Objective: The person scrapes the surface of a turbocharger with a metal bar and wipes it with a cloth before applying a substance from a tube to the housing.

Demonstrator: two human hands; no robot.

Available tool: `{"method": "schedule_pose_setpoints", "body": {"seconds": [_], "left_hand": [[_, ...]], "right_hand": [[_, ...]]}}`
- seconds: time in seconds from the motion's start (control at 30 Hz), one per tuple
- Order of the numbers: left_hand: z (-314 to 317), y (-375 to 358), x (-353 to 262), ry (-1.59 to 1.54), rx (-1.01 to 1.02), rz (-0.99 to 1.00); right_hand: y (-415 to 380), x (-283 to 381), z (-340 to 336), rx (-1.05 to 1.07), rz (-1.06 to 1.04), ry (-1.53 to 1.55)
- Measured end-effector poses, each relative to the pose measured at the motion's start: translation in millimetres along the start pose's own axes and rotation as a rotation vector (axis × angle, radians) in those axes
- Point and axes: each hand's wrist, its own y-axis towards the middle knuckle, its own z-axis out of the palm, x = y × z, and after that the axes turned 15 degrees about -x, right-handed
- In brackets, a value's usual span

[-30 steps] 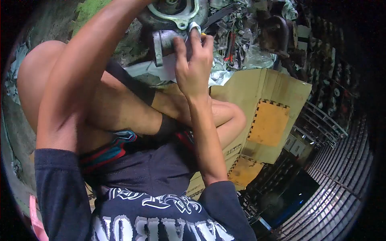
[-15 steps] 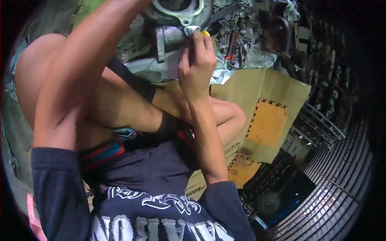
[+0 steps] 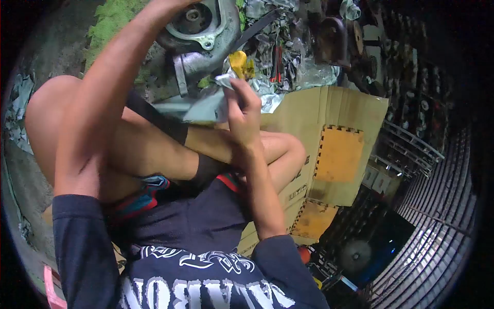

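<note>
My right hand (image 3: 243,110) pinches a crumpled white cloth or paper (image 3: 224,80) between thumb and fingers, with a pale sheet (image 3: 206,107) beside and below it. Just above, a yellow object (image 3: 240,64) lies close to the fingertips. A grey metal housing (image 3: 218,41) with a round opening and a flange stands at the top centre. My left hand (image 3: 181,2) is mostly cut off by the top edge, by the housing's upper left rim, and its fingers are hidden.
A cardboard sheet (image 3: 293,116) with orange foam mats (image 3: 339,154) spreads right of my bent legs. Crumpled plastic and scraps (image 3: 303,64), with a red tool (image 3: 278,64), lie behind. Green netting (image 3: 110,33) is at upper left, a metal part (image 3: 334,44) at upper right.
My right hand has moved down and away from the housing with the white piece, uncovering the yellow object. The view has shifted, showing more of the housing.
</note>
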Motion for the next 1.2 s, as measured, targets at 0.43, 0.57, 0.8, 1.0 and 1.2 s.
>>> {"method": "schedule_pose_setpoints", "body": {"seconds": [0.43, 0.57, 0.8, 1.0, 1.2], "left_hand": [[-6.3, 1.2, -9.1, 0.034, 0.061, -0.02], [16.8, 8.2, 9.4, 0.118, 0.085, 0.039], [13.8, 10.5, 5.9, 0.14, 0.15, 0.023], [-9.4, -1.8, -12.9, 0.028, 0.036, -0.011], [-0.2, 2.2, -5.5, 0.029, 0.105, -0.013]], "right_hand": [[90.9, -94.8, -62.6, -0.527, 0.056, -0.536], [102.6, -149.4, -68.8, -0.438, -0.297, -0.83], [100.5, -138.2, -73.9, -0.214, -0.099, -0.783], [97.4, -100.7, -87.2, -0.365, 0.032, -0.719], [46.3, 9.0, -65.9, -0.157, 0.015, -0.399]]}}
